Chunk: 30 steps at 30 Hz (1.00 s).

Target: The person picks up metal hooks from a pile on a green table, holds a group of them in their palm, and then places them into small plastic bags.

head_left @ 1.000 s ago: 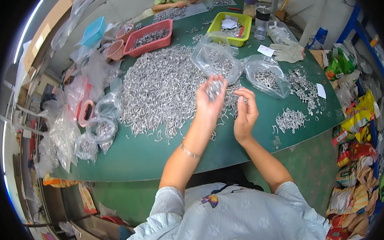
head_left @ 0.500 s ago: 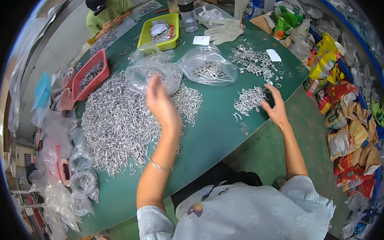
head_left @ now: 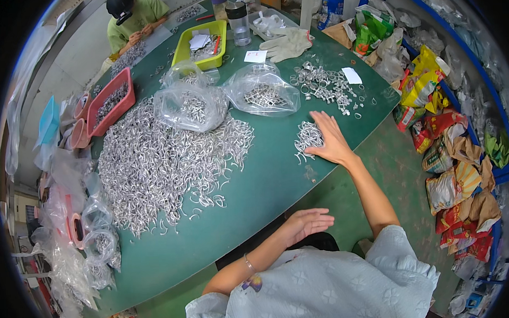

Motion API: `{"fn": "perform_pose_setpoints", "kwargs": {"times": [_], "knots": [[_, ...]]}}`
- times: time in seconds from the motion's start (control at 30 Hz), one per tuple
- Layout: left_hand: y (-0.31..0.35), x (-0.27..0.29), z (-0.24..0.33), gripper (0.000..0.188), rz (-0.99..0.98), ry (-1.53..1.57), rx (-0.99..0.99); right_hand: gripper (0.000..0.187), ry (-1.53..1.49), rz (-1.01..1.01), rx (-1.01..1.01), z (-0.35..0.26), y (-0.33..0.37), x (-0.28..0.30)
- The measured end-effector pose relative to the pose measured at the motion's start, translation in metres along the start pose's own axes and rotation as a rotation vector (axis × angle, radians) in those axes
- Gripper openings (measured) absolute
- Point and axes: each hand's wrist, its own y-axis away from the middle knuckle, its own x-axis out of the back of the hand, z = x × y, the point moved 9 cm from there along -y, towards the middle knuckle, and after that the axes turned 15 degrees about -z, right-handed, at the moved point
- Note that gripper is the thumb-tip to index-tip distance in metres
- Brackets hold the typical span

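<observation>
My right hand (head_left: 333,141) lies at the right side of a small heap of curved silver metal pieces (head_left: 307,139), thumb and fingers spread along it. Just off the table's near edge, my left hand (head_left: 307,225) hovers over my lap with fingers stretched out and nothing visible in it. A much bigger pile of the same curved pieces (head_left: 158,169) covers the left half of the green table (head_left: 256,187). Beyond the small heap, ring-shaped and other small metal parts (head_left: 328,87) lie scattered.
Clear plastic bags of metal parts (head_left: 263,93) stand mid-table. Behind are a yellow basket (head_left: 222,46), a bottle (head_left: 239,29) and a glove (head_left: 286,44). A pink basket (head_left: 128,99) sits at left. Across the table a person (head_left: 138,22) handles small parts. Shelves of bags line the right.
My left hand has come back from above the big pile to the near edge. My right hand has moved onto the side of the small heap, which looks more compact. The view has shifted slightly.
</observation>
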Motion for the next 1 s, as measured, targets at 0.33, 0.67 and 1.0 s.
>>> {"fn": "perform_pose_setpoints", "kwargs": {"times": [0.33,0.67,1.0], "knots": [[-0.023,0.023,0.005,0.058,-0.182,0.343,-0.237,0.087,0.051,-0.083,0.169,-0.049,-0.008,-0.018],[-0.020,0.036,0.005,0.063,-0.120,0.498,-0.371,0.043,-0.024,-0.168,0.394,-0.075,-0.002,-0.038],[-0.025,0.023,0.024,0.077,-0.368,0.539,-0.465,0.053,-0.057,-0.149,0.363,-0.102,0.011,-0.033]]}}
